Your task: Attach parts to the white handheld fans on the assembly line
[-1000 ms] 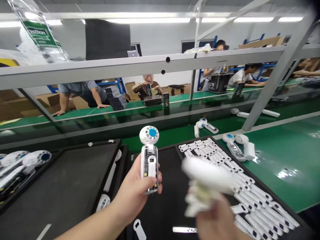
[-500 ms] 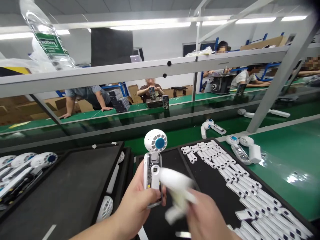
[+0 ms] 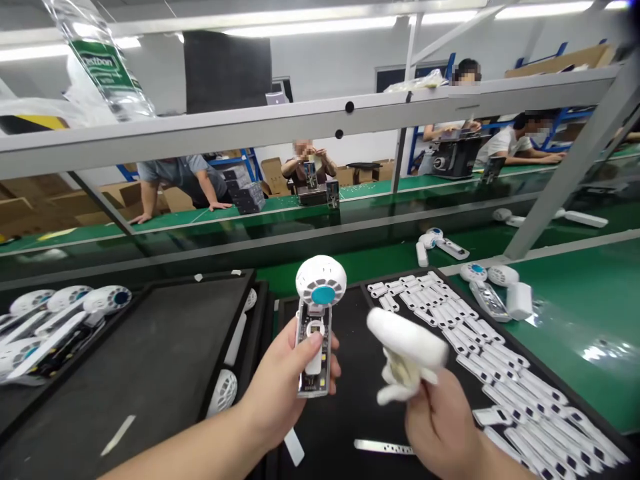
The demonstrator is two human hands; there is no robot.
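My left hand (image 3: 285,373) grips a white handheld fan (image 3: 321,280) upright by its handle. The handle's front is open, showing a circuit board, and my thumb presses a small white cover strip (image 3: 314,360) against it. The fan's round head has grey vents and a blue centre facing me. To the right, my right hand (image 3: 440,413) is closed around a white tool (image 3: 407,340) with a thick rounded, mallet-like head and yellowish parts beneath. Its exact kind I cannot make out. The tool is apart from the fan.
Several white cover strips (image 3: 495,360) lie in rows on a black tray at right. Fans (image 3: 105,300) rest on another tray at left. Fan parts (image 3: 490,297) sit on the green bench. A metal rail (image 3: 300,123) crosses ahead; co-workers are beyond it.
My right hand has drawn the white tool away from the fan, to the right. My left thumb sits higher on the cover strip. The fan's head now tilts more towards me.
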